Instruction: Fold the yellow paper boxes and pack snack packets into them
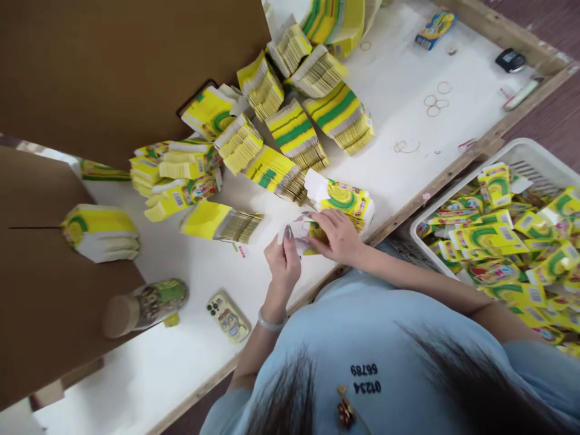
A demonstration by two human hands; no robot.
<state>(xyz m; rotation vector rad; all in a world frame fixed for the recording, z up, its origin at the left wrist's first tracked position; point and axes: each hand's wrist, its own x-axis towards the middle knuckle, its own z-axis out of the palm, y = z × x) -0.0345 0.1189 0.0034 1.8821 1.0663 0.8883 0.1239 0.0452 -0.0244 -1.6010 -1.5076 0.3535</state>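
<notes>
My left hand (283, 261) is closed, its thumb and fingers pinching the white end flap of a small yellow-and-green carton (313, 229). My right hand (338, 237) is wrapped over the carton's printed body from the other side, covering most of it. Just beyond my right hand lies a pile of flat yellow cartons (347, 198) with white flaps. To the left of my hands, a fanned stack of flat cartons (217, 222) rests on the white table (203, 260).
Several carton stacks (296, 133) stand farther back. A phone (229, 315) and a jar (151, 304) are at left. On the right, a white basket (419, 232) holds many cartons. Rubber bands (432, 106) lie near the wooden table edge (457, 166). Large cardboard boxes (127, 72) border the left.
</notes>
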